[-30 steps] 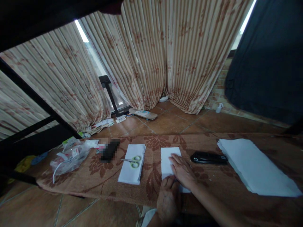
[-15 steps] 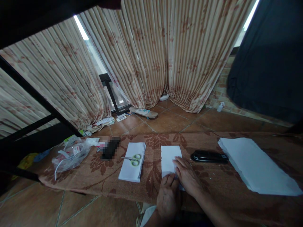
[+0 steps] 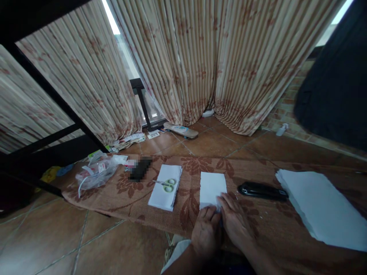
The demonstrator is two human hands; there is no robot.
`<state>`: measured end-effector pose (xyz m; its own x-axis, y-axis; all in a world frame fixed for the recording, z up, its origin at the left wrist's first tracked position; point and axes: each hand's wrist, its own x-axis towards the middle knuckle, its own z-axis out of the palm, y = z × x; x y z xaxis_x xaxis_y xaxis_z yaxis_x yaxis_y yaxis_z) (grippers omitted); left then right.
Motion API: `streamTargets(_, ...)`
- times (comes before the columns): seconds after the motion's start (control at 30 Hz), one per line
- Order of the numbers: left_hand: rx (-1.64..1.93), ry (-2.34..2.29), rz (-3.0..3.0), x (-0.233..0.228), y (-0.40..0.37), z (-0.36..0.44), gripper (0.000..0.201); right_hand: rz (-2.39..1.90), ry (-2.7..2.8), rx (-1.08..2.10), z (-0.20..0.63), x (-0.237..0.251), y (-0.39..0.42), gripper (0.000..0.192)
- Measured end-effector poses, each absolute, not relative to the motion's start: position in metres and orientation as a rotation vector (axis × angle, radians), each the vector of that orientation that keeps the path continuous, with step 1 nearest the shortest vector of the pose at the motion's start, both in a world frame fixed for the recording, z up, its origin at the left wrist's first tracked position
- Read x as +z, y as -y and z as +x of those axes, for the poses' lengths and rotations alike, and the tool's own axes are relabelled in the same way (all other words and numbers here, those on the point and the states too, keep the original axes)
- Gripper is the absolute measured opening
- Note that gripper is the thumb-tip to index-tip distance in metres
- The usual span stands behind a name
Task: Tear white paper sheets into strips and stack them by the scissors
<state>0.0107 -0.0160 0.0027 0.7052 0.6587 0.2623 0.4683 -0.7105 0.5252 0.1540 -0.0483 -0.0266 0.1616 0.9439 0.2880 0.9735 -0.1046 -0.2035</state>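
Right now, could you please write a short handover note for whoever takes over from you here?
Left hand and right hand: both press flat on the near edge of the white sheet on the rug; neither has a closed grip.
Scissors lie on the small paper stack to the left; stapler and large paper stack to the right.
Done: small stack laid aside. Left: large stack untouched.

The near end of the folded paper (image 3: 212, 188) is under the left hand (image 3: 205, 230) and right hand (image 3: 235, 221), so you can't see how either one grips it. The dark thing (image 3: 140, 169) next to the plastic bag (image 3: 94, 173) is blurred out. The big paper stack (image 3: 321, 206) runs off the right edge.
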Motion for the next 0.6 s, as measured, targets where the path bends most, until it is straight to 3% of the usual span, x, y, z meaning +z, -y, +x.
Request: streamTargets(0.6,0.596,-0.877,2.523,0.006,0.017,0.009,0.023,-2.174,1.767,-0.092,0.173,-0.032,-0.001,0.052)
